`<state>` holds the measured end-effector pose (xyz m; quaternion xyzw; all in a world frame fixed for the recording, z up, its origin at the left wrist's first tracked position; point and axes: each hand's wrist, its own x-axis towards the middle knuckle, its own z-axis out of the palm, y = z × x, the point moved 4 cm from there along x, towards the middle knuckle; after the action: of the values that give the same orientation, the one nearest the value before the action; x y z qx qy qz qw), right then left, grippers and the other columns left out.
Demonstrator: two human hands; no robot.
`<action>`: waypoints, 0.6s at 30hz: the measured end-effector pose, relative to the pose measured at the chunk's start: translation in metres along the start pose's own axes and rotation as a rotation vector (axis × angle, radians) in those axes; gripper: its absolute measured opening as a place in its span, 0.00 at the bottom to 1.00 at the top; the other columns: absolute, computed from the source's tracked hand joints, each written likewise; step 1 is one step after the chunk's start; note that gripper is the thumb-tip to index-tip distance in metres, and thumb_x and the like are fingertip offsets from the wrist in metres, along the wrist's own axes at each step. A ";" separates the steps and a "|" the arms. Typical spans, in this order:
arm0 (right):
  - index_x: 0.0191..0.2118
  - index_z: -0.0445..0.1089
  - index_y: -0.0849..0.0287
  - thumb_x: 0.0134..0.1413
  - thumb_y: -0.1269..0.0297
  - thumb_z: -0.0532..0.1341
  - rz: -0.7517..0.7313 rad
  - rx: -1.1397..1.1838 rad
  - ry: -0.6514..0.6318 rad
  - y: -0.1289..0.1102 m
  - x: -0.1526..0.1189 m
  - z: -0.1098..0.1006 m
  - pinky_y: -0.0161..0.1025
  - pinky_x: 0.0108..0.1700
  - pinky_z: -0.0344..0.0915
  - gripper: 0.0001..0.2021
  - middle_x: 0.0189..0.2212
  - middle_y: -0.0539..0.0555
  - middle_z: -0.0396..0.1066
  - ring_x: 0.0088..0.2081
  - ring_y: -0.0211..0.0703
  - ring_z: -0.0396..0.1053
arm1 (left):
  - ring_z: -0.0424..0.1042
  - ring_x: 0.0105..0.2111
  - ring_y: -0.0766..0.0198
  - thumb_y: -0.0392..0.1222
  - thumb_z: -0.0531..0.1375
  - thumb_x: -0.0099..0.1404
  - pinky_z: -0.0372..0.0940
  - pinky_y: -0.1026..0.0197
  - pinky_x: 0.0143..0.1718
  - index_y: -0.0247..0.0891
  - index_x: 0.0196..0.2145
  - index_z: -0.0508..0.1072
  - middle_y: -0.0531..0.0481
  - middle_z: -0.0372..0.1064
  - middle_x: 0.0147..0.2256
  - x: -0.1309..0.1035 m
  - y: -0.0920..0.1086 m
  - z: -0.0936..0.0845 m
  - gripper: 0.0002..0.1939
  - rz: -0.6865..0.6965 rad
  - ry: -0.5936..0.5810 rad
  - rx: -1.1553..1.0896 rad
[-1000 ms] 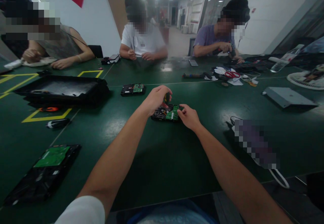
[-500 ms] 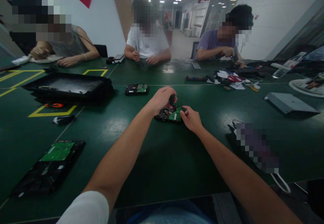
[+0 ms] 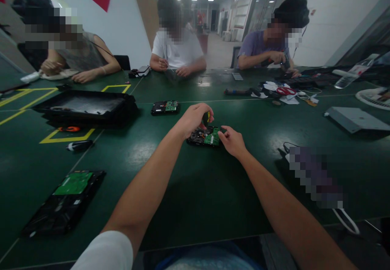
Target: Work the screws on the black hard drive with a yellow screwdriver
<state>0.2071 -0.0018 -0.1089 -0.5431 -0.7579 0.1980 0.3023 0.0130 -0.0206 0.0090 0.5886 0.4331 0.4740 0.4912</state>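
On the green desk [image 3: 195, 209], a flat black metal hard drive with a green circuit board [image 3: 62, 203] lies at the near left. Beyond it are a black-and-white rounded object [image 3: 79, 145] and, farther, a shallow black rectangular tray [image 3: 82, 104]. Right of the tray, toward the far side, lies a smaller black drive with a green board [image 3: 165, 107].

In the middle, the left hand [image 3: 196, 119] has its fingers curled closed around a dark tool handle with yellow marks [image 3: 207, 118], held above a black oblong drive with a green board on its right half [image 3: 203, 136]. This drive lies flat on the desk, below the left fingers and just left of the right hand [image 3: 232, 140]. The right thumb and fingers are bent close together at its right end; whether they grip it or merely rest there cannot be told.

Farther right are a pixelated purple oblong object [image 3: 315, 176], near, and a grey flat box [image 3: 356, 119], beyond it.
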 end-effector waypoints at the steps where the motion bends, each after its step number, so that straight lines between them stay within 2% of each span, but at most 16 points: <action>1: 0.62 0.68 0.61 0.67 0.55 0.59 0.001 0.003 0.001 0.000 0.000 0.000 0.40 0.37 0.64 0.23 0.31 0.52 0.78 0.32 0.45 0.74 | 0.73 0.32 0.60 0.47 0.54 0.65 0.65 0.66 0.23 0.37 0.31 0.74 0.44 0.74 0.31 0.000 -0.001 0.000 0.13 -0.005 0.002 -0.008; 7: 0.62 0.68 0.61 0.67 0.56 0.59 -0.015 0.015 -0.003 -0.003 -0.002 0.000 0.40 0.37 0.64 0.22 0.30 0.51 0.77 0.32 0.44 0.74 | 0.72 0.36 0.61 0.46 0.57 0.63 0.65 0.68 0.25 0.37 0.32 0.76 0.45 0.73 0.35 0.001 -0.003 0.000 0.11 0.012 0.038 0.031; 13: 0.63 0.67 0.60 0.67 0.56 0.60 -0.009 0.036 -0.018 -0.002 -0.002 -0.001 0.40 0.36 0.64 0.23 0.30 0.50 0.77 0.32 0.44 0.74 | 0.71 0.36 0.61 0.46 0.56 0.64 0.63 0.68 0.22 0.37 0.32 0.77 0.44 0.72 0.36 -0.001 0.002 -0.002 0.12 0.024 0.065 0.113; 18: 0.63 0.67 0.59 0.67 0.56 0.61 0.002 0.062 -0.032 -0.003 -0.003 -0.003 0.40 0.37 0.64 0.24 0.31 0.51 0.77 0.33 0.44 0.74 | 0.74 0.32 0.60 0.45 0.55 0.65 0.65 0.65 0.22 0.37 0.38 0.73 0.44 0.74 0.32 -0.001 -0.002 -0.004 0.10 -0.054 0.072 -0.061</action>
<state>0.2076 -0.0057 -0.1061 -0.5311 -0.7556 0.2301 0.3067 0.0084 -0.0202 0.0076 0.5440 0.4514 0.4943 0.5059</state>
